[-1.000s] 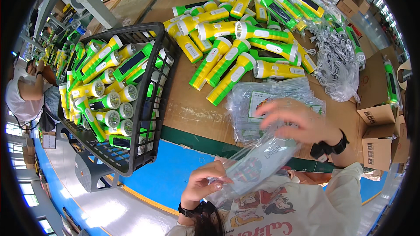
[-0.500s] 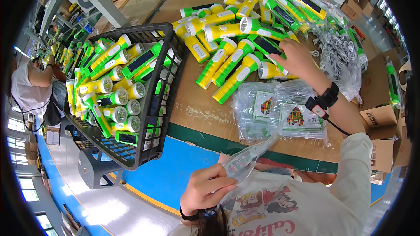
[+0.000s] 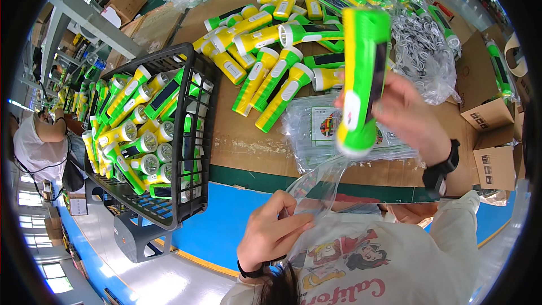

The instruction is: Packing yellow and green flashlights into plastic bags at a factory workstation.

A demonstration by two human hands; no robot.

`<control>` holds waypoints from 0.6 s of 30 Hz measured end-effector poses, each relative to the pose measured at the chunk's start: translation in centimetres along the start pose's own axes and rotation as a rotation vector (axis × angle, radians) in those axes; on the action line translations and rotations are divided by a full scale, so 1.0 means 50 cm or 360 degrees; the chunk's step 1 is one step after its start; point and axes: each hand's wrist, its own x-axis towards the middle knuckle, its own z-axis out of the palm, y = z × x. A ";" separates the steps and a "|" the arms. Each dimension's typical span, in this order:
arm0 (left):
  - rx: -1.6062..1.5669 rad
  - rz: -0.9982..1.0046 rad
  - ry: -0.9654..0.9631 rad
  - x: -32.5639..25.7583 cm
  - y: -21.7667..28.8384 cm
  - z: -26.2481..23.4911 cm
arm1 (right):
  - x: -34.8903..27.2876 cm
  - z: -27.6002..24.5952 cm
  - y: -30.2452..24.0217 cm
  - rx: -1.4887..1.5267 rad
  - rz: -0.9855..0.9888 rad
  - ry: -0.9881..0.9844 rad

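Solar flashlight (image 3: 359, 79): positioned above the cardboard-covered workbench (image 3: 243, 144), right of the black crate (image 3: 179, 203), overlapping the stacked printed bags (image 3: 302, 152) in view. The right hand (image 3: 406, 116) grasps its body, fingers and thumb on opposite sides; the left hand (image 3: 271, 231) pinches a clear plastic bag (image 3: 319, 189). Keep the grip firm and clear of the lamp end (image 3: 353, 149); hold the bag taut. The white-rimmed lamp end points down toward that bag; the long axis runs nearly upright, lower end slightly left.
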 end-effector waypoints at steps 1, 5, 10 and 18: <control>0.0033 -0.0005 -0.0073 0.010 0.001 0.004 | -0.024 0.033 0.010 0.0173 0.0068 -0.0115; 0.0166 -0.0009 -0.0068 0.021 0.002 0.015 | -0.059 0.065 0.043 -0.0492 -0.0465 -0.0682; 0.0014 0.0072 -0.0145 0.019 0.021 0.028 | -0.075 0.049 0.051 -0.0971 -0.0202 -0.0761; 0.0127 0.0282 -0.0157 0.040 0.017 0.045 | -0.153 0.094 0.012 -0.2850 -0.0424 -0.0587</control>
